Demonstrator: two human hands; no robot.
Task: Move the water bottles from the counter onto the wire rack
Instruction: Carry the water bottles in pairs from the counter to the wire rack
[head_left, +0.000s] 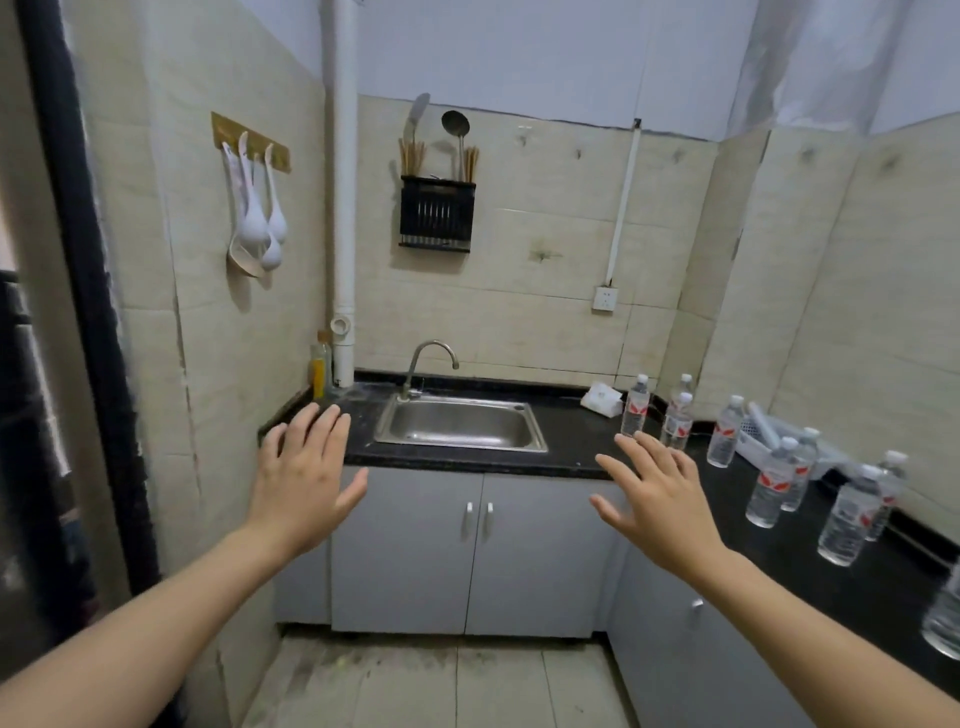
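Note:
Several clear water bottles with red-and-white labels stand upright on the black counter (582, 447) along the right side. One bottle (635, 405) is beside the sink, another (726, 431) further right, and a pair (769, 491) stands closer to me. My left hand (304, 478) is held out in front of the counter's left end, fingers straight and spread, holding nothing. My right hand (657, 499) hovers flat and open in front of the counter corner, just short of the nearest bottles. No wire rack is in view.
A steel sink (460, 426) with a tap sits in the counter's middle. A white plastic basket (753, 441) and a white packet (601, 399) lie among the bottles. A yellow bottle (319, 366) stands in the left corner. Grey cabinets are below, tiled floor at my feet.

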